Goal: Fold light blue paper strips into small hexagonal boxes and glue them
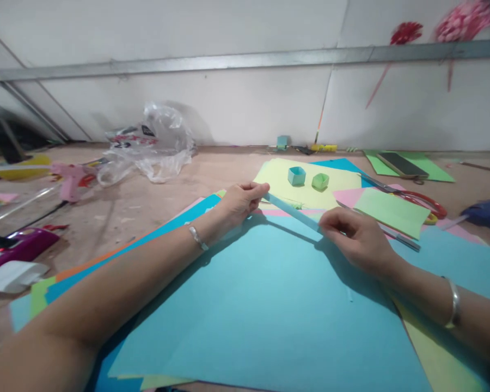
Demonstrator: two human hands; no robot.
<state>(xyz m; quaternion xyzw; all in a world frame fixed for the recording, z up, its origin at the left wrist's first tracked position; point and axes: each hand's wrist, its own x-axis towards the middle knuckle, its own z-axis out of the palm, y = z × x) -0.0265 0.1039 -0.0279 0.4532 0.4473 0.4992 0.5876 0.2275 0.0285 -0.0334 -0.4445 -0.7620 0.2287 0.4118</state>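
A narrow light blue paper strip (pixel 292 210) is stretched between my two hands, slanting down to the right. My left hand (pixel 245 201) pinches its far left end between thumb and fingers. At the other end, my right hand (pixel 353 234) grips the strip with curled fingers. Below them lies a large light blue paper sheet (pixel 261 310), with the strip's shadow falling across it. Just beyond, a small blue folded paper box (pixel 296 176) and a green folded paper piece (pixel 320 182) rest on a pale yellow sheet (pixel 269 174).
Red-handled scissors (pixel 420 201), a green paper piece (pixel 392 209) and a grey pen-like tool (pixel 406 240) lie right. A phone (pixel 404 164) sits behind them. A blue glue gun (pixel 485 215) is far right; a pink glue gun (pixel 71 179) and plastic bag (pixel 155 144) are left.
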